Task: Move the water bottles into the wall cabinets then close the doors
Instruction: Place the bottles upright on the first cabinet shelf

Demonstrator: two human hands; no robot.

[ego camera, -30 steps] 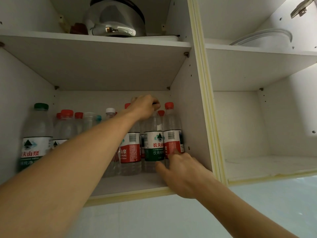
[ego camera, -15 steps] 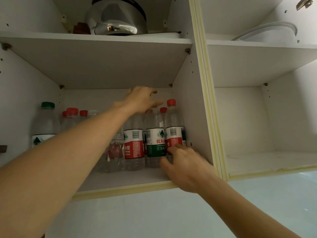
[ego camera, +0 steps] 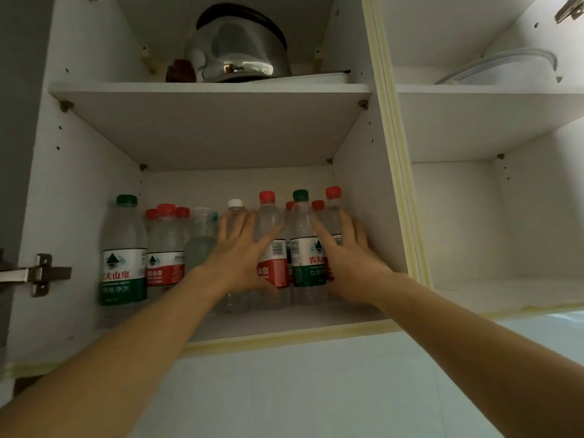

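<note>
Several water bottles stand on the lower shelf (ego camera: pixel 284 324) of the left wall cabinet. A large green-capped bottle (ego camera: pixel 124 251) is at the far left, with red-capped ones (ego camera: pixel 165 248) beside it. My left hand (ego camera: pixel 243 257) lies flat, fingers straight, against a white-capped bottle (ego camera: pixel 235 208) and a red-label bottle (ego camera: pixel 272 222). My right hand (ego camera: pixel 350 260) presses with spread fingers on a green-label bottle (ego camera: pixel 303 235) and the red-capped bottle (ego camera: pixel 333 200) by the cabinet's right wall. Neither hand grips anything.
A steel kettle (ego camera: pixel 240 49) and a dark small object (ego camera: pixel 180 71) sit on the upper shelf. The right cabinet's lower compartment (ego camera: pixel 505 292) holds nothing visible; a clear lidded dish (ego camera: pixel 505 69) sits above. A door hinge (ego camera: pixel 34 275) juts out at left. Pale tiled wall lies below.
My left hand dropped from the bottle caps to the bottle bodies and flattened. My right hand rose and spread against the right-hand bottles. The green cap under my left hand is now uncovered.
</note>
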